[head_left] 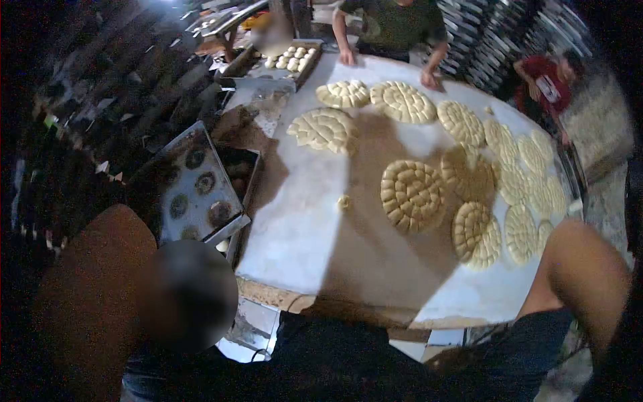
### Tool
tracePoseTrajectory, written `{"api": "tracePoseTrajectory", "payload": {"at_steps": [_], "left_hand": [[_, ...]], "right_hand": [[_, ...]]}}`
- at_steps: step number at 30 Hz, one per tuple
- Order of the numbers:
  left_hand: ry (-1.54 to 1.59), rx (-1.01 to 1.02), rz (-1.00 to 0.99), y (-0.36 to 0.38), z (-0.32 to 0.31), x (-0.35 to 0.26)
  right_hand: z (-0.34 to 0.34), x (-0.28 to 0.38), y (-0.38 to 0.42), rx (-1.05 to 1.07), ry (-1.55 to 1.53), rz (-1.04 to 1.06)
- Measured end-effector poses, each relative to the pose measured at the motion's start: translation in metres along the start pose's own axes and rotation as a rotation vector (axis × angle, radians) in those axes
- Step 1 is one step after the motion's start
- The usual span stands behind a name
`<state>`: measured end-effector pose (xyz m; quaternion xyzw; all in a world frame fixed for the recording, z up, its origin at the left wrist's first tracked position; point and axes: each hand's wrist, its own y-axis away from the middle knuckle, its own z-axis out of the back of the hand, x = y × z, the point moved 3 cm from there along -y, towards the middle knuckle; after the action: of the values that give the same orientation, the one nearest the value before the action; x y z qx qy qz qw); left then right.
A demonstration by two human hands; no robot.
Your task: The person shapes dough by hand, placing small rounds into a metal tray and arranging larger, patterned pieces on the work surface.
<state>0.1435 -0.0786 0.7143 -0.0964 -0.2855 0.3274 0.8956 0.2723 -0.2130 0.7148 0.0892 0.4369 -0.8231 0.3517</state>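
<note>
Neither of my hands shows in the head view. A bare arm (583, 275) rises at the lower right with its hand out of sight, and I cannot tell whose it is. Below me is a round white table (295, 234) carrying several flat, patterned dough rounds. The closest ones are a big round (411, 194) near the middle and another (475, 234) to its right. One small dough ball (344, 201) lies alone on the bare surface.
A person with a dark shirt (201, 301) stands close at the lower left. Left of the table is a metal tray (201, 181) with dark round marks. At the far edge a tray of dough balls (291, 59) sits beside a person in green (395, 27) whose hands rest on the table. Another person in red (546, 84) is at the right.
</note>
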Motion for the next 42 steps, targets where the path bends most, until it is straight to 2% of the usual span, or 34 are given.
{"api": "tracePoseTrajectory", "payload": {"at_steps": [6, 9, 10, 12, 14, 15, 16, 17, 18, 19, 20, 21, 22, 23, 24, 25, 26, 27, 28, 30, 33, 35, 36, 37, 38, 39, 40, 42], "left_hand": [[0.007, -0.003, 0.002, -0.01, -0.015, 0.011], [-0.016, -0.105, 0.021, -0.012, -0.009, 0.022], [-0.038, -0.188, 0.041, -0.011, -0.003, 0.028], [-0.107, -0.442, 0.208, 0.001, -0.002, 0.05], [-0.1, -0.773, 0.498, 0.028, -0.032, 0.07], [0.013, -0.897, 0.718, 0.046, -0.069, 0.083], [0.185, -0.959, 0.959, 0.064, -0.119, 0.094], [0.385, -0.934, 1.205, 0.082, -0.186, 0.094], [0.601, -0.832, 1.447, 0.108, -0.266, 0.089], [0.772, -0.684, 1.633, 0.135, -0.349, 0.073], [0.814, -0.536, 1.695, 0.172, -0.431, 0.048], [0.918, -0.498, 1.911, 0.228, -0.508, 0.029], [0.742, -0.308, 2.028, 0.254, -0.536, 0.03], [0.558, -0.123, 2.12, 0.269, -0.551, 0.038], [0.271, 0.044, 2.01, 0.27, -0.554, 0.055], [0.427, 0.187, 2.074, 0.279, -0.577, 0.073], [0.561, 0.087, 2.16, 0.303, -0.605, 0.087], [0.808, -0.193, 2.145, 0.312, -0.633, 0.1], [1.058, -0.47, 2.11, 0.321, -0.659, 0.112], [1.186, -0.646, 1.665, 0.297, -0.663, 0.149], [0.739, -0.131, 1.154, 0.295, -0.638, 0.166], [0.272, 0.282, 1.346, 0.327, -0.676, 0.157], [0.104, 0.252, 1.492, 0.313, -0.663, 0.136], [-0.048, 0.214, 1.642, 0.299, -0.649, 0.115], [-0.131, -0.072, 1.834, 0.267, -0.606, 0.076], [0.388, -0.491, 1.886, 0.341, -0.684, 0.072], [0.849, -0.955, 1.898, 0.392, -0.731, 0.067], [0.909, -1.175, 1.867, 0.387, -0.719, 0.027]], "right_hand": [[-0.001, -0.018, 0.031, -0.039, -0.01, -0.009], [-0.001, -0.024, 0.043, -0.085, -0.02, -0.02], [0.004, -0.028, 0.047, -0.132, -0.015, -0.045], [0.011, -0.035, 0.071, -0.258, 0.017, -0.129], [0.003, -0.029, 0.132, -0.447, 0.121, -0.386], [-0.011, -0.022, 0.177, -0.543, 0.18, -0.575], [-0.038, -0.007, 0.232, -0.529, 0.321, -0.876], [-0.076, 0.022, 0.294, -0.354, 0.573, -1.227], [-0.124, 0.07, 0.356, 0.197, 0.995, -1.595], [-0.165, 0.116, 0.395, 0.516, 1.022, -1.738], [-0.202, 0.162, 0.41, 0.547, 0.805, -1.806], [-0.209, 0.19, 0.399, 0.056, 0.304, -1.809], [-0.216, 0.218, 0.388, -0.414, -0.213, -1.742], [-0.22, 0.241, 0.38, -0.286, -0.314, -1.851], [-0.219, 0.255, 0.38, -0.113, -0.339, -1.869], [-0.218, 0.269, 0.379, 0.065, -0.362, -1.868], [-0.219, 0.279, 0.378, 0.268, -0.305, -1.771], [-0.221, 0.284, 0.374, 0.46, -0.242, -1.66], [-0.224, 0.286, 0.376, 0.357, -0.184, -1.686], [-0.235, 0.27, 0.382, 0.12, -0.03, -1.701], [-0.234, 0.248, 0.377, 0.05, 0.017, -1.768], [-0.234, 0.244, 0.383, 0.047, 0.183, -1.573], [-0.235, 0.247, 0.387, 0.06, 0.252, -1.479], [-0.24, 0.249, 0.399, -0.014, 0.241, -1.56], [-0.249, 0.251, 0.412, -0.092, 0.221, -1.64], [-0.254, 0.255, 0.412, -0.176, 0.191, -1.724], [-0.25, 0.249, 0.408, -0.227, 0.062, -1.874], [-0.247, 0.238, 0.405, -0.17, 0.182, -1.856]]}}
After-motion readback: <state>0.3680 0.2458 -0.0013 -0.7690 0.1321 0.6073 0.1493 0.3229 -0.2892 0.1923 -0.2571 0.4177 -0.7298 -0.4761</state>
